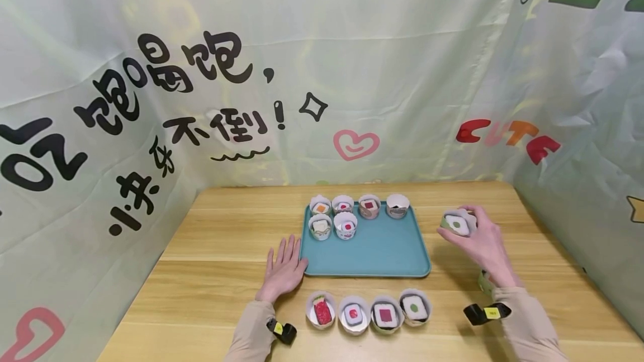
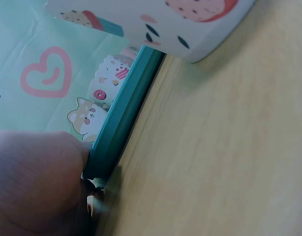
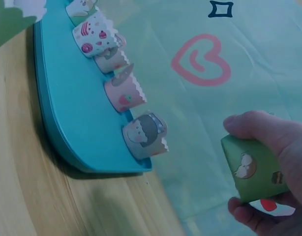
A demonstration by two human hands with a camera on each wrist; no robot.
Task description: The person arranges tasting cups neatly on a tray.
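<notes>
My right hand (image 1: 483, 242) pinches a green paper baking cup (image 1: 457, 223) above the table, right of the blue tray (image 1: 374, 256). Inside the cup sits a white square piece with a green dot. The right wrist view shows thumb and fingers around this green cup (image 3: 254, 169), which has a small animal print. Fingers spread, my left hand (image 1: 283, 274) rests on the table with its thumb at the tray's left edge; the left wrist view shows the hand (image 2: 38, 182) against the tray rim (image 2: 124, 113). Several paper cups (image 1: 345, 227) stand on the tray's far part.
In front of the tray, a row has a cup with a red piece (image 1: 322, 310), one with a pink-dotted piece (image 1: 354, 315), one with a purple square (image 1: 386, 316) and one with a green dot (image 1: 415, 307). Another green cup (image 1: 485, 284) is partly hidden behind my right wrist.
</notes>
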